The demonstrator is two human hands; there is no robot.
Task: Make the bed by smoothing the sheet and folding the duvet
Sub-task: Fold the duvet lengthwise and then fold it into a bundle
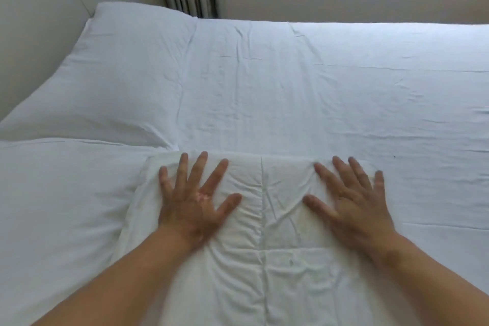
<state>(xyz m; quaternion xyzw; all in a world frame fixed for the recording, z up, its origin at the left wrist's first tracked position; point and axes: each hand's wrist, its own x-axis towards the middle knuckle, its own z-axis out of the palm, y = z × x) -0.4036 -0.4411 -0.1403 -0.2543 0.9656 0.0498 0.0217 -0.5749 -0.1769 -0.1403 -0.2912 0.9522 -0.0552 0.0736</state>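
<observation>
Two bare forearms showing from the lower frame edge, no sleeves reaching into view. Left hand (197, 202) and right hand (352, 204) both uncovered: no gloves, rings, watches or wristbands appearing on fingers or wrists. Small pale glossy patch showing on the back of the left hand, just below the middle knuckles; cause not readable. Nails looking short and unpainted, though motion blur softening fingertip detail. Light hair showing faintly along the right forearm.
</observation>
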